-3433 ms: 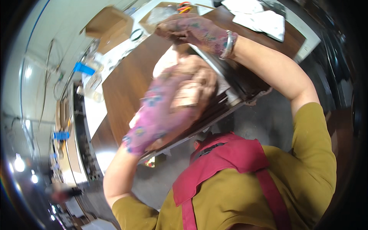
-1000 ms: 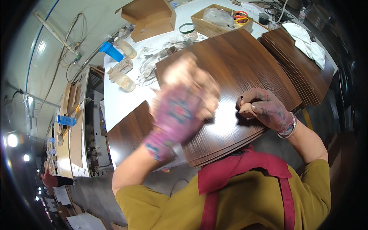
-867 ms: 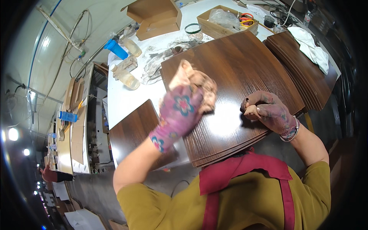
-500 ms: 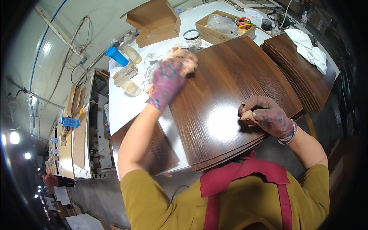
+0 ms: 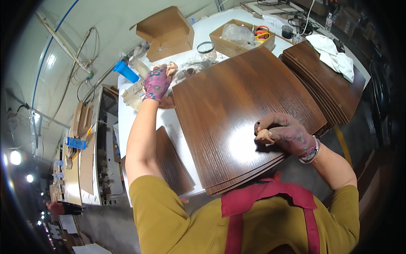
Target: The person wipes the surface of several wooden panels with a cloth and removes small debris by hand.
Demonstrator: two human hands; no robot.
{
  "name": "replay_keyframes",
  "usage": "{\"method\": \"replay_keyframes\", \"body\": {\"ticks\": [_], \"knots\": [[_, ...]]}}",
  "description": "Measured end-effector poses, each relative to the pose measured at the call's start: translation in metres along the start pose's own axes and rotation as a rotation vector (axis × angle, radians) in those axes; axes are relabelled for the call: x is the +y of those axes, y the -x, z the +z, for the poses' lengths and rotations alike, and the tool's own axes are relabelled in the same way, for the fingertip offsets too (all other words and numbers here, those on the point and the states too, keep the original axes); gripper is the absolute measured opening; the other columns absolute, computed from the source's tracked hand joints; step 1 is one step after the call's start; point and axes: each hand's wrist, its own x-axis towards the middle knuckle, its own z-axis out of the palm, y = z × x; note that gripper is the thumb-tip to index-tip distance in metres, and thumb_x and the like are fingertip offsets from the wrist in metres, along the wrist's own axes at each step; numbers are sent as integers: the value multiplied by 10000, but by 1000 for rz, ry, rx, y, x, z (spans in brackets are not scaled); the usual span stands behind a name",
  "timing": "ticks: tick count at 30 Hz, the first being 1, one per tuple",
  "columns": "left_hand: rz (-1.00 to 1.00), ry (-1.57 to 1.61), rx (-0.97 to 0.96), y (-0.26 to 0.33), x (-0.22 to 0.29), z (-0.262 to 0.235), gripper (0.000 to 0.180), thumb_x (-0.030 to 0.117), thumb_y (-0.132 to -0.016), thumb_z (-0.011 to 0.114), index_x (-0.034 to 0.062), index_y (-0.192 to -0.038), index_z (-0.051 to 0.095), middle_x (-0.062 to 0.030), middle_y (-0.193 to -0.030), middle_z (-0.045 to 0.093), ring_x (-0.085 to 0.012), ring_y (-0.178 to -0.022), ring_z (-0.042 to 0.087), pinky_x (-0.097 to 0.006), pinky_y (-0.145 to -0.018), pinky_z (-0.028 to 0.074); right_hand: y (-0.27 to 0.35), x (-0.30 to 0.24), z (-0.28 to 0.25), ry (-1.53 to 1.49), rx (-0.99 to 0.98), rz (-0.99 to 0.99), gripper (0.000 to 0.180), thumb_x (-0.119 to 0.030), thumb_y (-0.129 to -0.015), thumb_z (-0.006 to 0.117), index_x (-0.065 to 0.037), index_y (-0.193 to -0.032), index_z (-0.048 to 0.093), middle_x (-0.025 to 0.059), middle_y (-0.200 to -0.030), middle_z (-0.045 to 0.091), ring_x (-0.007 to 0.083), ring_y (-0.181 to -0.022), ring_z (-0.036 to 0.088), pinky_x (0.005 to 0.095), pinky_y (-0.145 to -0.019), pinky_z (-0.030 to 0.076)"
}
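My right hand (image 5: 289,135), in a stained flowered glove, pinches a small tan pad (image 5: 265,136), possibly a folded cloth or sponge. It is just over the glossy dark-brown wood-grain panel (image 5: 228,101) topping a stack. Beyond the panel's left edge, my left hand (image 5: 157,83), in a purple flowered glove, is over the white table. Its fingers are curled round a crumpled pale-tan bit that I cannot make out. Close by lie clear plastic bottles (image 5: 132,100), a blue bottle (image 5: 126,72) and a greyish crumpled cloth (image 5: 196,65).
A second panel stack (image 5: 325,84) with a white cloth (image 5: 332,55) on it stands at the right. Behind are an open cardboard box (image 5: 171,36), a glass jar (image 5: 206,50) and a box (image 5: 237,44) holding scissors (image 5: 262,33). A smaller panel (image 5: 171,163) lies at left.
My left hand has moved left, off the panel's far-left corner to beside the bottles. The right hand keeps its pinch on the tan pad, almost in place. The view has shifted slightly.
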Motion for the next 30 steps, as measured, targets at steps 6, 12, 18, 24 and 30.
{"method": "replay_keyframes", "body": {"ticks": [6,12,18,24,30], "knots": [[22,410,-94,16,86,-8,597,452,-898,552,96,-1372,479,-238,-1276,544,-395,-1181,532,-456,-992,437,13,-21,-14,130,35,-74,238,-118,-844,674,15,-1039,643,79,-973,656,123,-851,586,265,-795,462],[-56,333,-191,-16,55,11,661,533,-889,488,58,-1347,469,-275,-1132,632,-420,-1064,609,-455,-945,465,19,-30,-60,-99,50,-248,232,-94,-856,669,24,-1051,630,63,-948,644,111,-841,573,253,-804,453],[116,302,157,-17,56,39,525,441,-907,552,83,-1290,515,-230,-1118,641,-392,-1033,618,-466,-884,491,23,-33,-62,102,86,-141,223,-104,-856,674,5,-1046,631,66,-977,642,124,-871,586,263,-819,469],[-56,413,10,-39,57,18,556,415,-882,625,69,-1299,502,-216,-1156,628,-397,-1072,599,-445,-884,501,21,-32,-68,80,40,-123,189,-95,-872,665,-13,-1041,641,47,-983,642,110,-905,591,255,-821,478],[28,340,-155,-58,112,10,545,405,-905,587,30,-1289,498,-243,-1155,616,-428,-1051,600,-471,-898,490,23,-35,-67,161,53,-82,212,-122,-869,706,-19,-1045,647,12,-957,641,76,-867,582,253,-772,502]]}}
